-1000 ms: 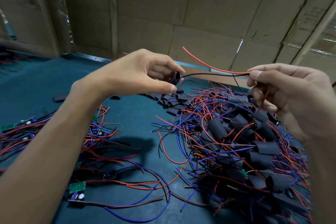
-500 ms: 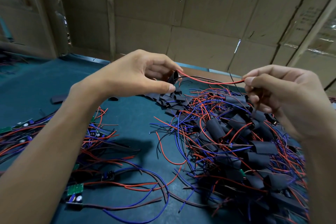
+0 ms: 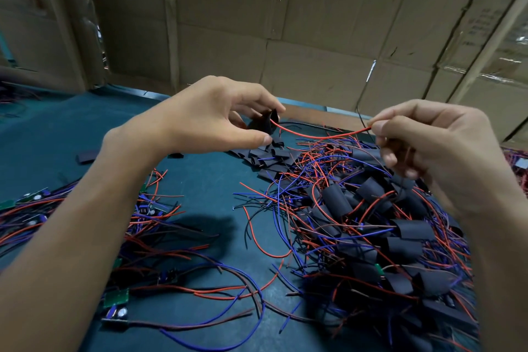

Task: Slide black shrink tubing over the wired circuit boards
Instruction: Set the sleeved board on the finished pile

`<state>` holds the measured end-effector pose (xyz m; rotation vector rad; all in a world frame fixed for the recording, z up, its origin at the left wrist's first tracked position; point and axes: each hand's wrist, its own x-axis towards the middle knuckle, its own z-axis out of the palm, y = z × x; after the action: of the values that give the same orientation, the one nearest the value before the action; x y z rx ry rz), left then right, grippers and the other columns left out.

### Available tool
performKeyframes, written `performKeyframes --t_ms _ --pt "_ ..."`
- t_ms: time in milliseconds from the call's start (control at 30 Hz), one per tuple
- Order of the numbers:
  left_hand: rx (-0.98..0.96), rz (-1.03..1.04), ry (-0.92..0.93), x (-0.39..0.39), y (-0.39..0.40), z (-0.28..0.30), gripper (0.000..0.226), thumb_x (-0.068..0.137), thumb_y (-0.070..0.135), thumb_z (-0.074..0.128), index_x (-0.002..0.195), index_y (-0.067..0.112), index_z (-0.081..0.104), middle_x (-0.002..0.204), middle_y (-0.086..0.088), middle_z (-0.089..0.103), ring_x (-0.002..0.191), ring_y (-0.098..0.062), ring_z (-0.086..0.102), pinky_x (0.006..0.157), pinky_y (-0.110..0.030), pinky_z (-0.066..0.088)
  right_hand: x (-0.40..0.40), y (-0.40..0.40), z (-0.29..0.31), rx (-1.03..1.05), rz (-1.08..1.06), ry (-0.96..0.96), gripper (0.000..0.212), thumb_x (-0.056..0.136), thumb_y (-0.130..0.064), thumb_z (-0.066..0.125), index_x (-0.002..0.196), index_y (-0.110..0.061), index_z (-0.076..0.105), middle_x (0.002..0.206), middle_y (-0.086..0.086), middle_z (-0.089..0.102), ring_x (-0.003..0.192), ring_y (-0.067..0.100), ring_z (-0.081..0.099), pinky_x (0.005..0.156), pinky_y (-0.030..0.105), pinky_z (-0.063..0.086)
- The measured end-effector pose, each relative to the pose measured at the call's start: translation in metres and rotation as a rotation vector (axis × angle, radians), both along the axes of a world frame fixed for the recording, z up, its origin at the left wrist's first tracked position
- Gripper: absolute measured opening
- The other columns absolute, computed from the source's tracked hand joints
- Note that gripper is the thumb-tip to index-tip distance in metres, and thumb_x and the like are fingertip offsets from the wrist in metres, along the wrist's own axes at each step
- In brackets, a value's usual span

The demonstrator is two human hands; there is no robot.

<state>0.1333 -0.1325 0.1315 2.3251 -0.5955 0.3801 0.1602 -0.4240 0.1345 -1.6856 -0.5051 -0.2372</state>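
bare boards [image 3: 115,298] left, sleeved pile [image 3: 385,237] right

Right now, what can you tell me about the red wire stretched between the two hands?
The red wire is thin, with smooth plastic-looking insulation. It sags in a shallow curve above the table. One end runs into the black tubing piece held by the left hand; the other is pinched in the right hand's fingertips. It hangs clear of the wire pile below.

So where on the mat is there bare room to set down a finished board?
The far left of the green mat, behind the left forearm, is bare except for one loose tubing piece. A smaller bare strip runs mid-mat between the unsleeved boards on the left and the sleeved pile on the right. The right side is crowded throughout.
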Motion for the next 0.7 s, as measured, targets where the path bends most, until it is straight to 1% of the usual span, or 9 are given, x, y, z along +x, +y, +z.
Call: performKeyframes --t_ms 67,133,233,300,367,467,500,600,700 --pt "0.082 0.024 -0.057 0.0 -0.003 0.0 0.041 0.084 0.017 0.08 0.123 0.024 0.069 0.107 0.008 0.075 0.102 -0.004 0.069 0.096 -0.035 0.055 -0.003 0.006 -0.001 -0.028 0.02 -0.05 0.011 0.083 -0.01 0.075 0.078 -0.017 0.081 0.06 0.004 0.066 0.047 0.012 0.055 0.041 0.018 0.037" --pt "0.159 0.035 -0.116 0.0 -0.007 0.0 0.043 0.084 0.022 0.08 0.125 0.025 0.069 0.105 0.01 0.074 0.098 0.001 0.068 0.096 -0.025 0.052 -0.006 0.014 -0.004 -0.083 0.038 -0.111 0.008 0.081 -0.018 0.081 0.085 -0.024 0.083 0.063 0.002 0.069 0.053 0.011 0.059 0.053 0.02 0.046" --pt "0.257 -0.003 -0.204 -0.002 -0.017 0.002 0.043 0.087 0.026 0.076 0.128 0.02 0.068 0.109 0.011 0.072 0.095 0.006 0.063 0.092 -0.015 0.047 -0.009 0.026 -0.01 -0.138 0.115 -0.124 0.014 0.083 -0.023 0.081 0.096 -0.026 0.082 0.066 -0.006 0.072 0.057 0.006 0.06 0.06 0.016 0.049" --pt "0.318 -0.039 -0.262 -0.003 -0.024 0.002 0.039 0.088 0.031 0.07 0.122 0.013 0.069 0.108 0.005 0.073 0.094 -0.006 0.065 0.089 -0.024 0.05 -0.011 0.033 -0.015 -0.173 0.213 -0.082 0.024 0.084 -0.022 0.078 0.108 -0.027 0.079 0.071 -0.015 0.071 0.059 0.004 0.054 0.061 0.014 0.046" --pt "0.364 -0.034 -0.288 -0.003 -0.029 0.003 0.038 0.087 0.035 0.063 0.113 0.008 0.07 0.098 -0.002 0.072 0.088 -0.019 0.065 0.081 -0.039 0.051 -0.01 0.038 -0.019 -0.187 0.283 -0.028 0.032 0.087 -0.016 0.077 0.118 -0.025 0.076 0.082 -0.014 0.071 0.064 0.003 0.051 0.064 0.017 0.044" --pt "0.289 -0.035 -0.26 -0.003 -0.028 0.001 0.035 0.09 0.025 0.071 0.121 0.009 0.069 0.102 -0.001 0.072 0.087 -0.014 0.063 0.081 -0.038 0.053 -0.009 0.038 -0.019 -0.204 0.297 0.013 0.037 0.091 -0.009 0.066 0.121 -0.029 0.075 0.112 0.006 0.073 0.07 0.012 0.049 0.069 0.03 0.042" --pt "0.242 -0.036 -0.229 -0.004 -0.028 0.001 0.038 0.089 0.021 0.074 0.125 0.01 0.068 0.104 0.0 0.073 0.09 -0.011 0.064 0.081 -0.036 0.055 -0.009 0.037 -0.018 -0.21 0.29 -0.005 0.039 0.093 -0.005 0.064 0.12 -0.03 0.074 0.119 0.006 0.071 0.07 0.013 0.049 0.069 0.031 0.043" --pt "0.126 -0.063 -0.148 -0.006 -0.031 0.001 0.051 0.087 0.017 0.076 0.135 0.016 0.06 0.105 0.005 0.073 0.096 -0.007 0.067 0.078 -0.033 0.058 -0.009 0.038 -0.019 -0.124 0.255 -0.034 0.037 0.092 0.002 0.068 0.12 -0.021 0.074 0.107 0.001 0.077 0.07 0.01 0.059 0.07 0.022 0.05" --pt "0.043 -0.095 -0.086 -0.007 -0.035 0.001 0.066 0.087 0.015 0.076 0.145 0.024 0.046 0.103 0.008 0.074 0.093 -0.001 0.068 0.074 -0.02 0.055 -0.009 0.04 -0.019 0.068 0.231 0.054 0.03 0.082 0.003 0.075 0.109 -0.011 0.075 0.091 0.009 0.079 0.07 0.016 0.073 0.067 0.023 0.058"
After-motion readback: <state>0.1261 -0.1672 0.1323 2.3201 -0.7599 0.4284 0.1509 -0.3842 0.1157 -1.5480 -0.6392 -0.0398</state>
